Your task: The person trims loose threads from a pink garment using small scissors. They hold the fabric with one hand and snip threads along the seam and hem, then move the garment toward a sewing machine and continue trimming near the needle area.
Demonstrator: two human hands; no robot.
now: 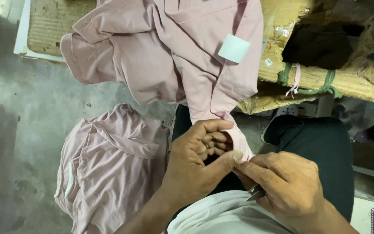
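Note:
A pale pink garment (169, 52) with a white tag hangs from a cardboard-covered surface down to my lap. My left hand (198, 162) is closed around its lower edge, thumb pressing the fabric. Beside it, my right hand (286, 182) pinches the same edge and holds a small metal cutter (255, 193) whose tip shows under the fingers. The two hands touch at the fabric's edge.
A heap of similar pink garments (109, 169) lies on the grey concrete floor (27, 112) at my left. A dark cloth (319, 43) and green cord (308, 84) sit on the cardboard (291, 26) at the upper right. My knees in dark trousers (325, 147) are below.

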